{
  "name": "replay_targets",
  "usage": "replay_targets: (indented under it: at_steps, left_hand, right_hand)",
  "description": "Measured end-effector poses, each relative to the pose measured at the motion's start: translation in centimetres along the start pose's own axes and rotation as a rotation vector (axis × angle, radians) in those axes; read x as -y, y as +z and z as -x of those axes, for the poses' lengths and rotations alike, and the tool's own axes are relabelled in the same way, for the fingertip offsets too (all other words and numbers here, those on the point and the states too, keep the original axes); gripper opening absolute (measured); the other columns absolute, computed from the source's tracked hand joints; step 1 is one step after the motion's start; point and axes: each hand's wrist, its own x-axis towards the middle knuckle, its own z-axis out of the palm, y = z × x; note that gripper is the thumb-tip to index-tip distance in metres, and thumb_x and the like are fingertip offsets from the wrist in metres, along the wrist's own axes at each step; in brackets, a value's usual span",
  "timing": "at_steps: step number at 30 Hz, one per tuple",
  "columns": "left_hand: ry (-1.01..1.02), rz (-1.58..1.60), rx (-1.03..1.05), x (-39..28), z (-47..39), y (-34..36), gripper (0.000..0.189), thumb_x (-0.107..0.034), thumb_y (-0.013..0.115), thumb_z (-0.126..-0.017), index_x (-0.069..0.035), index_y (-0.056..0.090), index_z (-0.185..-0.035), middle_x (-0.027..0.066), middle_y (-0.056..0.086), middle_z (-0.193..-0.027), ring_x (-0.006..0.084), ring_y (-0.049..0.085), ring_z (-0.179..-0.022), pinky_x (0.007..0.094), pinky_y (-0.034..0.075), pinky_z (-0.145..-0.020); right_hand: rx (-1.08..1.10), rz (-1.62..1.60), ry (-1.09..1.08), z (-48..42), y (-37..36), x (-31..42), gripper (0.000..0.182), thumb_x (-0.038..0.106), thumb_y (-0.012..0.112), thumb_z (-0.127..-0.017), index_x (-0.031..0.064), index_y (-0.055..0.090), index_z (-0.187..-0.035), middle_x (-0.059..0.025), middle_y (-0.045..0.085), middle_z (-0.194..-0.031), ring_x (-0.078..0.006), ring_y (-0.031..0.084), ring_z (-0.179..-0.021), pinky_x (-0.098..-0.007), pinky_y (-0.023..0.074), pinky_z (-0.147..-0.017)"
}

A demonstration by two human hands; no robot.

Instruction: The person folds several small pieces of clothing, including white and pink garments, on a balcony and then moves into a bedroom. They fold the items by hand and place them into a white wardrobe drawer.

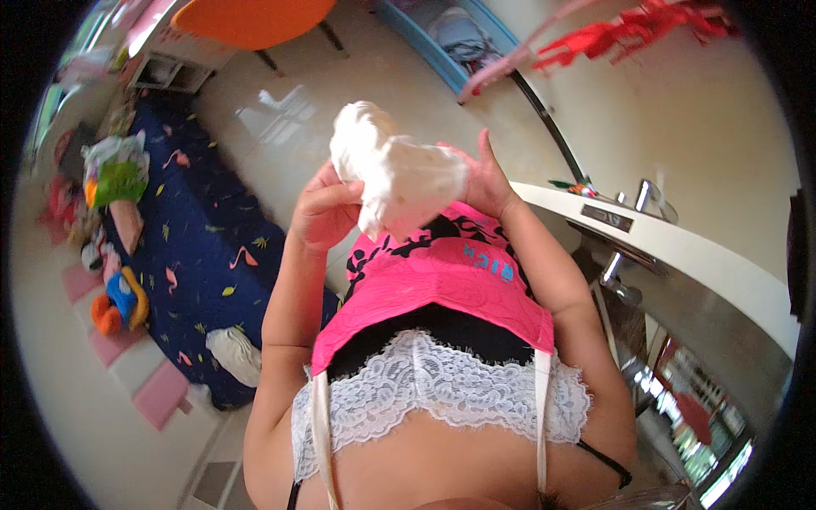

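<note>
A crumpled white cloth (408, 178) with a few faint spots is held up in front of my body. My left hand (328, 207) pinches its near left side between thumb and fingers. At the cloth's right edge is my right hand (488, 178), its thumb raised away from the fabric. The cloth hides the ends of my right fingers, so their grip does not show. Below both hands lies the pink apron (427, 274) that I wear, with black patterning and some lettering.
To the left is a bed with a dark blue flamingo-print cover (210, 255), bearing another white cloth (234, 357), a plastic package (118, 169) and soft toys (121, 296). An orange chair (252, 22) and blue-framed container (446, 44) stand ahead. A white shelf edge (688, 245) runs along the right.
</note>
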Motion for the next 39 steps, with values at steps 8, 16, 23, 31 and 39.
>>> replay_targets:
  at_steps: [8,16,23,31,39]
  left_hand:
    - [0.155,-0.195,-0.298,-2.1,11.2,-3.7,0.049,-0.012,0.062,-0.083,-0.001,0.045,-0.128,0.0082,0.059,-0.113,0.0158,0.06,-0.098,0.0302,0.047,-0.085]
    - [0.432,-0.497,-0.606,-2.2,19.2,-5.6,0.03,-0.024,0.062,-0.09,-0.003,0.058,-0.111,0.0004,0.062,-0.093,0.0068,0.058,-0.081,0.0232,0.046,-0.071]
    - [0.394,-0.633,-0.618,-5.9,24.6,-7.8,0.03,-0.023,0.056,-0.094,-0.006,0.056,-0.119,-0.0012,0.06,-0.107,0.0056,0.053,-0.098,0.0256,0.046,-0.08]
    - [0.442,-0.514,-0.688,-11.4,29.6,-9.8,0.036,-0.023,0.058,-0.093,-0.002,0.054,-0.121,0.0034,0.062,-0.104,0.0099,0.06,-0.09,0.0269,0.049,-0.081]
    - [0.69,-0.512,-1.17,-15.8,33.5,-7.2,0.023,0.003,0.052,-0.086,0.0,0.066,-0.104,0.0017,0.066,-0.094,0.0092,0.06,-0.084,0.0248,0.048,-0.076]
  right_hand:
    - [0.274,0.112,0.157,-2.4,7.5,-3.0,0.062,0.047,0.055,-0.089,0.0025,0.045,-0.131,-0.0149,0.054,-0.126,-0.0268,0.052,-0.117,-0.0418,0.0405,-0.1]
    - [0.46,0.497,-0.055,-3.9,18.2,-7.0,0.063,0.003,0.064,-0.082,0.0033,0.035,-0.138,-0.0134,0.048,-0.131,-0.0219,0.053,-0.115,-0.0344,0.0441,-0.098]
    - [0.424,0.53,0.302,-10.9,20.5,-10.4,0.063,0.026,0.069,-0.082,0.0014,0.041,-0.133,-0.0115,0.051,-0.129,-0.0244,0.049,-0.119,-0.0387,0.0383,-0.1]
    - [0.654,0.959,0.445,-20.8,30.7,-12.3,0.066,0.032,0.071,-0.077,-0.0017,0.046,-0.128,-0.0091,0.056,-0.122,-0.0196,0.053,-0.113,-0.0347,0.0385,-0.1]
    - [1.304,1.425,0.176,-30.0,46.1,-15.0,0.042,0.003,0.071,-0.074,0.0015,0.059,-0.115,-0.0056,0.062,-0.111,-0.0161,0.057,-0.102,-0.0311,0.0455,-0.087]
